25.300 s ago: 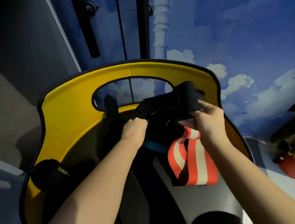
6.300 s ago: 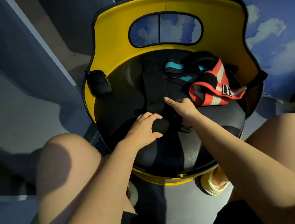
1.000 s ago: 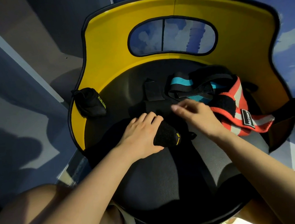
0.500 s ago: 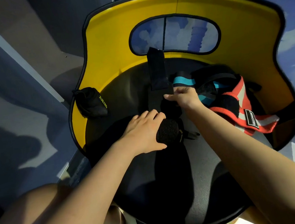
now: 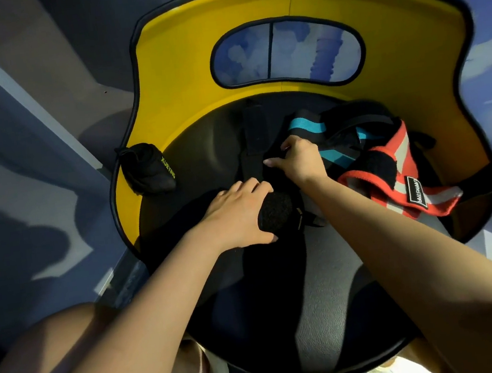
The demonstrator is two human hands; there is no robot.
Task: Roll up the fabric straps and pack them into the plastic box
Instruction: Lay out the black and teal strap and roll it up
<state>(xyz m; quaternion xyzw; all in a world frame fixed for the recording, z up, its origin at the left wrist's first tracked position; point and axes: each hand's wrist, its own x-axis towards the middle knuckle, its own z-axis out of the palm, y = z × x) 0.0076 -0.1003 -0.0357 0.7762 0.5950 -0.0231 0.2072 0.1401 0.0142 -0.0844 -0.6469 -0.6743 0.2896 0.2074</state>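
- Head view is showing the left hand (image 5: 239,215) curling around the partly rolled black strap (image 5: 276,213) on the black seat (image 5: 325,316) of a yellow chair (image 5: 182,79), while the right hand (image 5: 297,160) is pinching the strap's loose length (image 5: 255,135) just beyond.
- If the right hand is letting tension drop, the roll is likely loosening and springing open.
- The teal strap (image 5: 305,124) and the red-and-white strap (image 5: 399,180) are lying tangled beside the right hand; a pull is risking dragging them along.
- A finished black roll (image 5: 146,170) is perching at the seat's left edge and could be knocked off.
- No plastic box is showing.
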